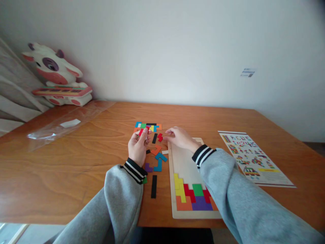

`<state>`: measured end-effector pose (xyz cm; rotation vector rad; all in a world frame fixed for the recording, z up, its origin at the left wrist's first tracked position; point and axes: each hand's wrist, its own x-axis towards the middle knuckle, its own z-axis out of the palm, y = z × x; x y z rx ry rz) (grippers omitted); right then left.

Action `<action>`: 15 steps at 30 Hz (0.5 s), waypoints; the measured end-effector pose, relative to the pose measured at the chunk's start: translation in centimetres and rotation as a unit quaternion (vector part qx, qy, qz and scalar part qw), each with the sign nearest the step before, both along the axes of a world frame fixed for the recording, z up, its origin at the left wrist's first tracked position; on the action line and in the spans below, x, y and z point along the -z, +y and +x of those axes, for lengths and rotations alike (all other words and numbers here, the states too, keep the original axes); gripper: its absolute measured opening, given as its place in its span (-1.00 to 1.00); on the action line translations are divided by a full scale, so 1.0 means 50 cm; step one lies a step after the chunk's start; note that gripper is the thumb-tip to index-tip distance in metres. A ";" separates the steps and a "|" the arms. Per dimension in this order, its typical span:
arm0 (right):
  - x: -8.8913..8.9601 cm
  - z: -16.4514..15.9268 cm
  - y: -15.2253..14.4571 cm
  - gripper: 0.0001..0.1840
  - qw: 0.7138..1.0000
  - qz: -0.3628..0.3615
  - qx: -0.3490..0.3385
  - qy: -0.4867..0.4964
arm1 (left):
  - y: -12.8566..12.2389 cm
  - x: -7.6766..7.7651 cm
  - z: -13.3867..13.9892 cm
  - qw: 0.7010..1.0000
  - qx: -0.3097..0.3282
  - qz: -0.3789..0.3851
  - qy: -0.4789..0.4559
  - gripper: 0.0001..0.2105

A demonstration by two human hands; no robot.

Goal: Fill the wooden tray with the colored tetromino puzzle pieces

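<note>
Soft grey sleeves (124,193) with striped cuffs reach past a pale, smooth wooden board (182,159), its near end filled with snug, flat coloured blocks (198,202), while a slim black bar (153,186) and angular blue pieces (159,166) lie left of it. Beyond, the left hand (137,147) pinches a red piece (140,132) above the grained table (63,169), a grip best kept light and on the edges so the outline stays readable; the right hand (184,138), fingers parted and holding nothing visible, hovers at the board's far left corner. Farthest back stands a rounded cow toy (59,73).
</note>
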<state>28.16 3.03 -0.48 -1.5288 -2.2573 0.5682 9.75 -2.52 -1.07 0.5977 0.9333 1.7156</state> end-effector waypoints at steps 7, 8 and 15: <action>0.015 -0.034 0.032 -0.50 0.998 -0.018 0.034 -0.041 | -0.001 0.012 0.007 0.998 -0.010 0.025 0.052 -0.61; 0.014 -0.036 0.032 -0.52 0.998 -0.019 0.033 -0.043 | -0.001 0.015 0.008 0.998 -0.012 0.027 0.060 -0.62; 0.010 -0.050 0.014 -0.58 0.999 -0.015 0.015 -0.039 | -0.002 0.017 0.007 0.997 -0.005 0.026 0.067 -0.61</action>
